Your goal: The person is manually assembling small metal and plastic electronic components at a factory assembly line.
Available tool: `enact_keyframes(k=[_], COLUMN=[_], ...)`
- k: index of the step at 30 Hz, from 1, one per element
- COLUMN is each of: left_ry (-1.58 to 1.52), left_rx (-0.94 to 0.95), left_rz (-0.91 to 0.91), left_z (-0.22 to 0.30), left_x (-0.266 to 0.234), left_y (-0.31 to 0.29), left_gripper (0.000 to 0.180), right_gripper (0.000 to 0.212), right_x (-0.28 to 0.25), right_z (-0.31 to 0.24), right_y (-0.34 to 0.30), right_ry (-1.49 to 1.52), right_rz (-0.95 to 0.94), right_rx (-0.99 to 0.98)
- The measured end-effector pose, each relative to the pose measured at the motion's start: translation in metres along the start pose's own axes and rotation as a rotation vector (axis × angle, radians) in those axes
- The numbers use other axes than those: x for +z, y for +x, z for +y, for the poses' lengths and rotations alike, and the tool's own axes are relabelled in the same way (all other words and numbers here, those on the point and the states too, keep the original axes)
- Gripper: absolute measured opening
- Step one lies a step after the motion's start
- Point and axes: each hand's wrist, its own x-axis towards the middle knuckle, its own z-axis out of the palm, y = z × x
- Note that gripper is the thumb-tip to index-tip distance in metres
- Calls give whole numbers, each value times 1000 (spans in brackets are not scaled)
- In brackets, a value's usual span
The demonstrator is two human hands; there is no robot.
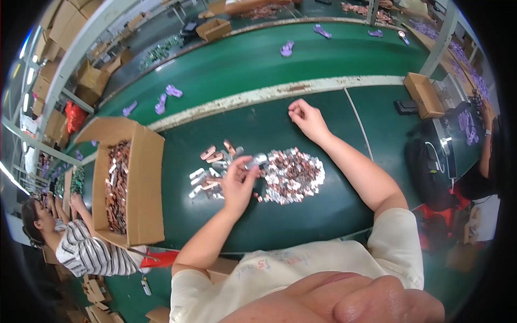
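My left hand (238, 185) is closed in a pinch on a silver oblong piece (258, 160), at the left edge of a pile of small shiny silver and copper-coloured pieces (293, 176). Left of that hand lie several loose oblong pieces with rounded ends (209, 153), some silver and some copper-coloured. My right hand (308, 121) is above the dark green table (344, 215), beyond the pile, with its fingers curled together. Whatever it may hold is hidden or too small to name.
A tall cardboard box (145, 183) full of copper-coloured pieces stands at the left. Beyond a pale rail (242, 102) runs a green conveyor belt (231, 70) carrying purple handheld items (287, 49). A white cord (358, 121) and a small carton (424, 96) are at right. Co-workers sit on both sides.
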Motion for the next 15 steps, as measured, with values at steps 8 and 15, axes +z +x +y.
enact_keyframes(k=[8,15], left_ry=[-38,-31], left_rx=[67,98], left_rz=[19,27], left_z=[5,-1], left_x=[0,0], left_y=[8,3], left_gripper=[24,24], right_gripper=[15,15], right_x=[-2,-1], right_z=[-11,-7], right_y=[5,0], right_ry=[-78,-46], right_rz=[-16,-17], right_rx=[34,27])
